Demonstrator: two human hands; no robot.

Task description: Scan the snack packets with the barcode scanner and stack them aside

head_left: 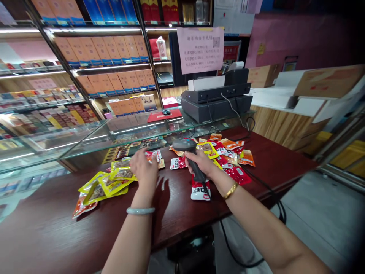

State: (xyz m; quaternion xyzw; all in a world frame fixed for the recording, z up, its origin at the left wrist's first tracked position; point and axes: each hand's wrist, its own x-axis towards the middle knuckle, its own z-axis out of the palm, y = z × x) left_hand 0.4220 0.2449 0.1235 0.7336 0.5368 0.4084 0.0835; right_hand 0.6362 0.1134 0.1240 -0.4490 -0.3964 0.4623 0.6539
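My right hand (203, 161) is closed round the handle of a grey barcode scanner (185, 146), whose head points left over the dark red counter (51, 224). My left hand (145, 166) reaches forward with its fingers on a red and white snack packet (151, 155). Yellow snack packets (110, 183) lie in a heap just left of that hand. A red and white packet (200, 191) lies under my right wrist. More red, orange and yellow packets (228, 152) are scattered behind the scanner. The scanner's black cable (268, 188) runs off the counter's front edge.
A glass display case (85, 137) joins the counter at the back left. A black cash register (216, 97) with a pink notice stands behind it. Shelves of boxed cartons (114, 64) fill the back wall. Cardboard boxes (327, 82) lie on the wooden counter at right.
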